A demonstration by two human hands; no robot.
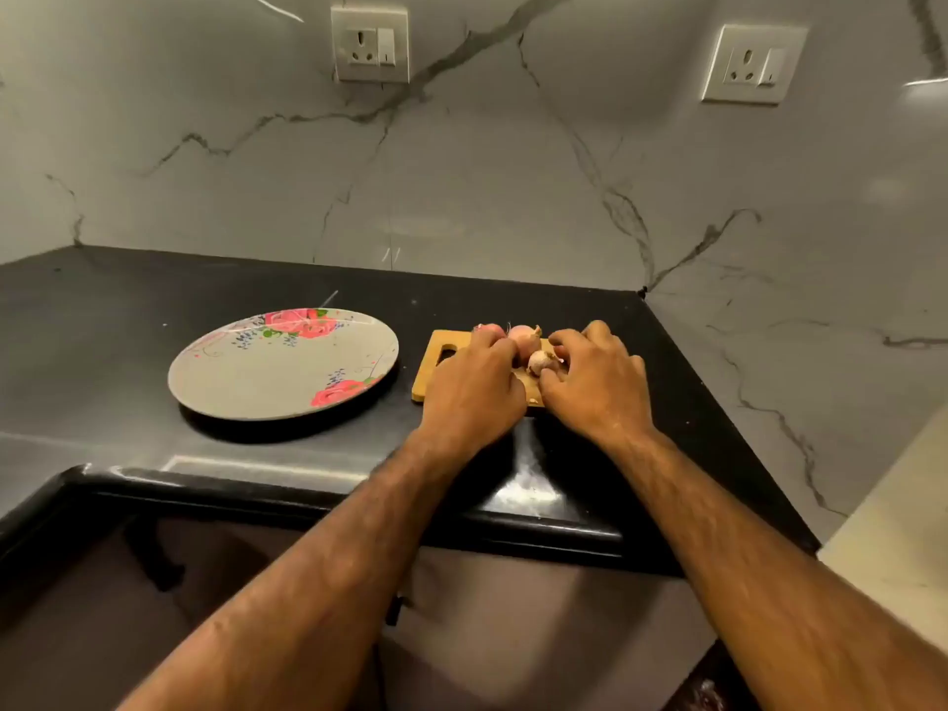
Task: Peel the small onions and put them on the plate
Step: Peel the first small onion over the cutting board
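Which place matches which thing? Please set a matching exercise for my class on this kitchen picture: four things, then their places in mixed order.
Things:
1 plate
2 onions
3 cutting board
4 sockets

Places:
A on the marble wall
B on the cutting board
C on the black counter, right of the plate
D on the black counter, left of the cutting board

Pairs: 1-D; 2-B; 3-C; 4-A.
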